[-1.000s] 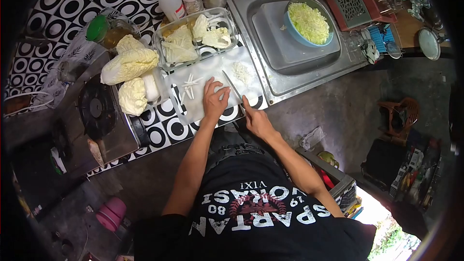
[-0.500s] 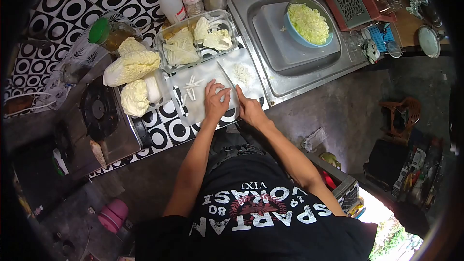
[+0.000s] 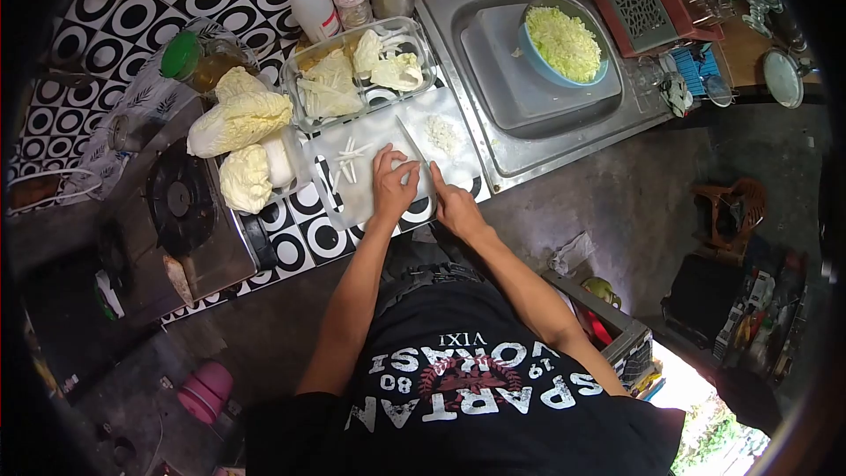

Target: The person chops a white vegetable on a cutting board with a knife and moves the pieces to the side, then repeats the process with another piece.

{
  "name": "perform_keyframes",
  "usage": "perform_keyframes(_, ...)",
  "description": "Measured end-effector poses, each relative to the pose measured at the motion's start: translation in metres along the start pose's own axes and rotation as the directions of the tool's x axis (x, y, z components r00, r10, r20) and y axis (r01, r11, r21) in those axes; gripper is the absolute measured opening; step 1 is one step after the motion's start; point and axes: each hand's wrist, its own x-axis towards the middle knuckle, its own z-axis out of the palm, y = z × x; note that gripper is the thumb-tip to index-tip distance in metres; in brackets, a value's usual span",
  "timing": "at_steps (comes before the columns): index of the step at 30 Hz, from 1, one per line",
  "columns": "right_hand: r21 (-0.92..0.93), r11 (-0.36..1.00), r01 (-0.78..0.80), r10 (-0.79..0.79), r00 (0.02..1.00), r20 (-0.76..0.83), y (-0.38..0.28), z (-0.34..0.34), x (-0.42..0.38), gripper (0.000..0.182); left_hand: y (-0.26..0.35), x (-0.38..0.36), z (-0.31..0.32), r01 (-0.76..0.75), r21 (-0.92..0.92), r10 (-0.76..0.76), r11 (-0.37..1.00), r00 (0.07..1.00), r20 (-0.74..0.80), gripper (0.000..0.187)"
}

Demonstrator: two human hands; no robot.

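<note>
My right hand is closed round the handle of a knife, whose blade points up and away over the translucent cutting board. Just left of the blade, my left hand rests on the board with bent fingers; what they press on is too small to make out. Several thin white strips lie on the board left of that hand. To the right of the blade is a small heap of chopped white pieces.
Behind the board stands a clear tray of cabbage leaves. Cabbages and a stove are at the left. A blue bowl of shredded cabbage sits in the sink area at the right. Bottles stand at the back.
My right hand and the knife have shifted very slightly. My left hand has hardly moved.
</note>
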Motion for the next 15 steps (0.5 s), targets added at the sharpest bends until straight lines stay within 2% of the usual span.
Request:
perform_keyframes(4,-0.026,0.999,0.031,-0.031,1.000,0.003,-0.002,-0.005,0.010,0.073,0.002,0.000,-0.001,0.010,0.002,-0.010,1.000,1.000,-0.001,0.008)
perform_keyframes(9,0.093,0.996,-0.012,0.010,1.000,0.026,-0.012,-0.019,0.000,0.071,0.003,0.001,0.000,0.046,-0.022,-0.046,0.999,0.999,-0.016,0.008)
perform_keyframes(12,0.096,0.995,0.023,-0.023,1.000,-0.004,-0.008,-0.017,-0.016,0.071,0.001,0.001,0.000,0.033,-0.017,-0.033,0.999,0.999,-0.013,0.009)
perform_keyframes(15,0.008,0.999,0.045,-0.045,0.998,-0.042,0.003,-0.004,-0.023,0.073,0.000,0.001,0.000,0.007,0.011,-0.007,1.000,1.000,-0.002,0.009)
